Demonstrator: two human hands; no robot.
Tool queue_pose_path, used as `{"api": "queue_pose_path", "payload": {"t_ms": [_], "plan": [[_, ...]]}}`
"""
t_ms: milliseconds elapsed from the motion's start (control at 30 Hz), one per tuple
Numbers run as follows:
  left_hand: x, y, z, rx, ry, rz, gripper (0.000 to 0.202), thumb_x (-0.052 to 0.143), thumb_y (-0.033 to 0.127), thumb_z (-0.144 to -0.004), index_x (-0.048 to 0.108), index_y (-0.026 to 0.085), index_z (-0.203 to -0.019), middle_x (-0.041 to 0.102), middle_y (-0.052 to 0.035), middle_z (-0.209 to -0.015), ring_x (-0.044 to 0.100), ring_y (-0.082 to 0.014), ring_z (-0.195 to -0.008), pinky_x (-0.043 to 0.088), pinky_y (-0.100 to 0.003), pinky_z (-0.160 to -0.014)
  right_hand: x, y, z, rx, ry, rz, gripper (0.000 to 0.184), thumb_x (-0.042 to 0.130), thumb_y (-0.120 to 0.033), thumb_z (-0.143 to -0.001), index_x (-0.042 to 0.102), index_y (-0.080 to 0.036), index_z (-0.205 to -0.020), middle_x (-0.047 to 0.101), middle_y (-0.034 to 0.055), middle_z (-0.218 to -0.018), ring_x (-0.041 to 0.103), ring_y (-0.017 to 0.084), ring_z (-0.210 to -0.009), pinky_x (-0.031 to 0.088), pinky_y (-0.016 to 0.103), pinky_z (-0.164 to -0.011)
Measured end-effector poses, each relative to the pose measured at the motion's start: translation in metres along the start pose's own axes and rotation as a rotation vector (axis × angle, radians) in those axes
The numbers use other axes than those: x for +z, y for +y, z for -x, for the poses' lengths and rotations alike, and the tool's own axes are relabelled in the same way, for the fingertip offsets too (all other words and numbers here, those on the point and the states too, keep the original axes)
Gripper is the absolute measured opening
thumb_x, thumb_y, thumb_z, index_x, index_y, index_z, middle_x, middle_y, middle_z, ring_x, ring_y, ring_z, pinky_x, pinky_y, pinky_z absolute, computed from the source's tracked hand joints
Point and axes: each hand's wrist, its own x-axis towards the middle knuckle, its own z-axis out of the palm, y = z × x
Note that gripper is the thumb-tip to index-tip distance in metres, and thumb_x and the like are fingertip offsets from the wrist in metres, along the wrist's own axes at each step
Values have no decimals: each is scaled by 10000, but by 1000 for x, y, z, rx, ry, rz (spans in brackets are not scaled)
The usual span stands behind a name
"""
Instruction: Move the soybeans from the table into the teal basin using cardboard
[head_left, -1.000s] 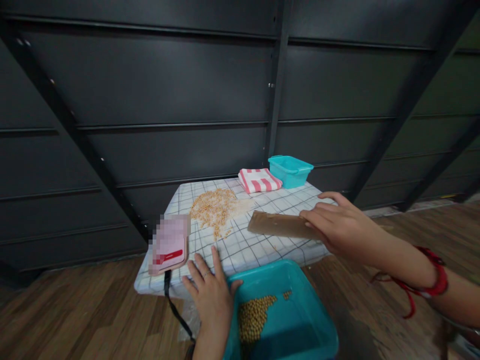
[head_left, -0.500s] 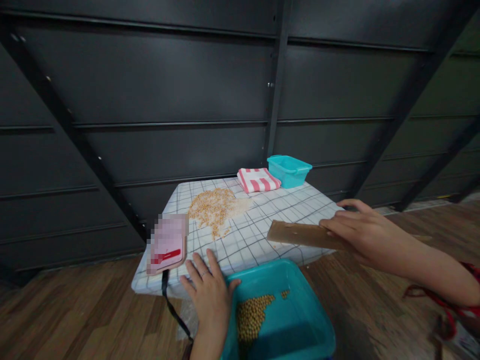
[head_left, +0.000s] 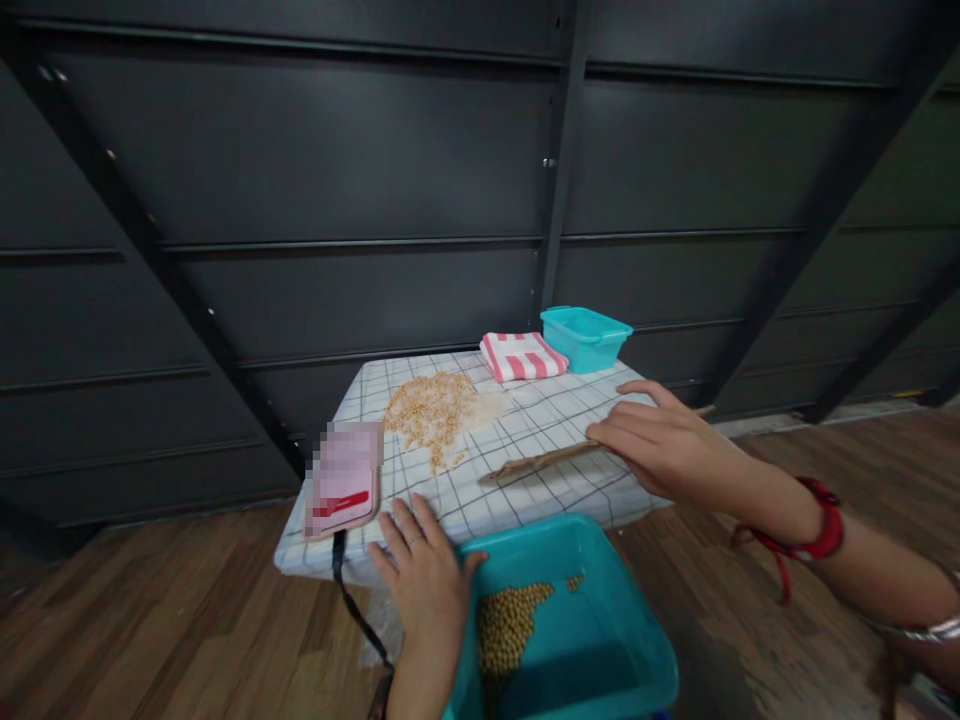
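Note:
My right hand (head_left: 664,445) grips a flat brown cardboard strip (head_left: 536,463), held nearly edge-on just above the checked tablecloth (head_left: 495,490). The strip's free end points left toward a pile of yellow beans and white grains (head_left: 435,408) on the cloth. My left hand (head_left: 424,580) holds the near-left rim of a large teal tub (head_left: 600,640) at the table's front edge, fingers spread over the cloth. A heap of yellow beans (head_left: 510,625) lies inside the tub.
A pink phone-like device (head_left: 343,480) with a black strap lies on the table's front-left corner. A folded red-and-white striped towel (head_left: 523,355) and a small teal tub (head_left: 585,338) sit at the back edge. Dark metal panels stand behind; wooden floor surrounds the table.
My right hand swung the cardboard strip out to the right, then back left over the table, tilting it from flat to nearly edge-on. The left hand stayed on the tub.

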Motion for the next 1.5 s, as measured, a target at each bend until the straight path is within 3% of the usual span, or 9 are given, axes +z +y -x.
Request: {"api": "queue_pose_path", "payload": {"t_ms": [233, 500, 600, 767, 833, 900, 1100, 1267, 1500], "plan": [[1, -5, 0, -39, -78, -8, 930, 695, 400, -632, 283, -88, -1307, 380, -335, -1339, 334, -407, -1267, 276, -573, -1018, 42, -8, -45, -101, 150, -87, 305, 333, -3, -767, 523, -168, -940, 603, -10, -694, 506, 129, -692, 302, 343, -899], [-7, -9, -2, -32, -144, -90, 878, 704, 436, -618, 380, -54, -1271, 371, -314, -1353, 340, -403, -1266, 308, -555, -1008, 60, -9, -65, -167, 231, -146, 286, 341, -14, -781, 515, -176, -939, 626, -9, -732, 523, 128, -712, 310, 335, -862], [-7, -10, -3, -21, -148, -104, 817, 700, 439, -629, 421, 21, -1273, 415, -287, -1339, 364, -403, -1252, 326, -555, -992, 62, -5, -63, -171, 228, -150, 297, 349, -11, -767, 518, -180, -944, 623, -9, -726, 531, 135, -723, 324, 335, -856], [-1, -14, -1, 10, -94, -62, 753, 688, 482, -631, 404, 301, -1304, 458, -204, -1343, 384, -424, -1232, 337, -595, -949, 58, 13, -52, -110, 258, -112, 306, 360, 0, -749, 528, -186, -923, 635, 5, -743, 549, 140, -729, 348, 333, -849], [0, -15, -1, 17, -84, -52, 766, 697, 489, -615, 388, 352, -1302, 473, -181, -1335, 390, -432, -1224, 339, -604, -938, 57, 21, -47, -61, 252, -110, 298, 365, -7, -761, 536, -193, -919, 639, 8, -751, 558, 139, -733, 353, 332, -849], [0, -14, -1, 15, -77, -50, 807, 702, 493, -607, 372, 311, -1322, 474, -192, -1330, 392, -426, -1223, 339, -603, -941, 56, 25, -43, -24, 227, -122, 283, 367, -28, -785, 545, -204, -918, 643, 7, -757, 565, 138, -741, 358, 332, -853], [-5, -10, -4, -21, -113, -88, 894, 707, 451, -623, 348, 9, -1313, 438, -284, -1326, 374, -409, -1240, 333, -573, -978, 60, 18, -45, -64, 229, -178, 264, 370, -41, -797, 544, -201, -914, 640, -2, -743, 557, 136, -739, 353, 330, -851], [-7, -8, -5, -13, -139, -112, 889, 702, 459, -624, 359, -3, -1302, 420, -282, -1339, 364, -412, -1248, 331, -576, -982, 67, 13, -51, -149, 206, -222, 309, 345, -23, -783, 539, -200, -945, 639, 3, -762, 547, 140, -755, 349, 338, -849], [-7, -8, -6, -13, -173, -97, 836, 695, 436, -640, 389, 9, -1290, 392, -291, -1349, 351, -419, -1253, 325, -583, -984, 59, 25, -43, -121, 186, -315, 284, 340, -48, -824, 542, -222, -921, 642, 0, -805, 558, 125, -801, 345, 327, -856]]}}
